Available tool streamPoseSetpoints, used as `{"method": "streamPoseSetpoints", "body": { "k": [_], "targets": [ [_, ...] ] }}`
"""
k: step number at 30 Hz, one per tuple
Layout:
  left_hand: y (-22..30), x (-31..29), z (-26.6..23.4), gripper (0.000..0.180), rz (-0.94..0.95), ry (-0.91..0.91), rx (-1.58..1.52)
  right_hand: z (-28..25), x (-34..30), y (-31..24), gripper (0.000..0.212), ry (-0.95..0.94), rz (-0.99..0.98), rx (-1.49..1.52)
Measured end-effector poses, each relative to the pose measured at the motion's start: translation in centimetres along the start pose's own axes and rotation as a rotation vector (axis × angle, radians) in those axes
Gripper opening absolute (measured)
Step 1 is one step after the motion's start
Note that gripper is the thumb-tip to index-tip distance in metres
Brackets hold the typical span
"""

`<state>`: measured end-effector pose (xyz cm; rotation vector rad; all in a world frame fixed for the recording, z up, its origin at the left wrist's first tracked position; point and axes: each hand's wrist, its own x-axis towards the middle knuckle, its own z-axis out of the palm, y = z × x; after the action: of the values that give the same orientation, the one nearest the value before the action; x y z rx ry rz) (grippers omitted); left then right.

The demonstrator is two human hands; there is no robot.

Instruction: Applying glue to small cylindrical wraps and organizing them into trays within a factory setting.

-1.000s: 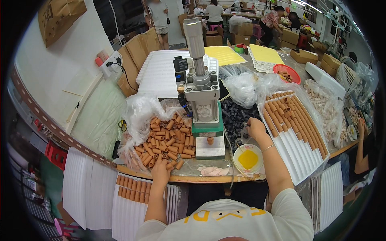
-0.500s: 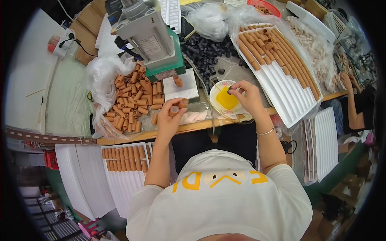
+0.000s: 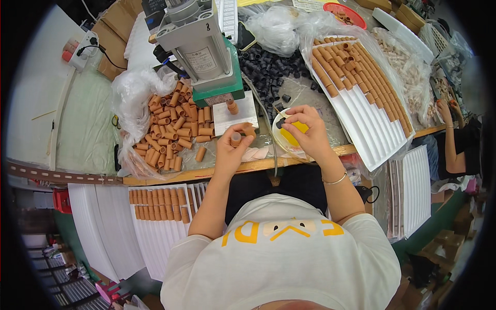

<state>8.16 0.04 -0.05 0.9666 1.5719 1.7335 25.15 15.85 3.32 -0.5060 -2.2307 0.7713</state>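
Head view: the left hand [image 3: 230, 151] is curled around a near tube [image 3: 235, 139] and a far tube [image 3: 249, 129], both brown, while the right hand [image 3: 311, 135] pinches a small black cap [image 3: 280, 123] between thumb and fingertips. What counts is the line between the two: the cap lies to the right of the tubes and slightly farther from the body, with a clear gap, so neither touches the other. The near tube stands roughly on end, its round mouth turned up and its long axis foreshortened. The far tube is blurred and partly covered by fingers, so its tilt is hard to judge.

Under the right hand sits a bowl [image 3: 276, 137] with something yellow in it, partly hidden by the fingers. Just beyond the left hand is the metal plate [image 3: 222, 121] of the press [image 3: 204, 64], bearing an upright brown piece [image 3: 232, 107]; the left hand is the nearer one to it. Left of the plate, loose tubes [image 3: 175, 124] lie heaped on the table [image 3: 196, 175], axes pointing every way. Beyond the bowl are scattered black caps [image 3: 263, 70], and to the right slants a white tray [image 3: 373, 140] with brown tubes in rows.
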Motion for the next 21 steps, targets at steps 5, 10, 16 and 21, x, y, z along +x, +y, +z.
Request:
{"method": "streamPoseSetpoints", "body": {
  "k": [5,10,16,21],
  "targets": [
    [-0.1,-0.1,1.5,0.031,-0.453,0.079,-0.982,1.5,0.0,-2.4,0.015,0.098,0.043,0.393],
    [-0.4,-0.4,4.4,0.025,-0.507,0.079,-1.153,2.9,0.7,-2.7,0.015,0.249,-0.241,0.067],
    [-2.1,0.8,3.5,0.018,-0.577,0.050,-1.289,-0.1,2.6,-0.9,0.022,0.176,-0.157,0.058],
    [-0.6,0.9,2.6,0.041,-0.376,0.164,-0.965,-7.8,8.1,10.4,0.032,0.469,0.317,-0.423]
  ]
}}
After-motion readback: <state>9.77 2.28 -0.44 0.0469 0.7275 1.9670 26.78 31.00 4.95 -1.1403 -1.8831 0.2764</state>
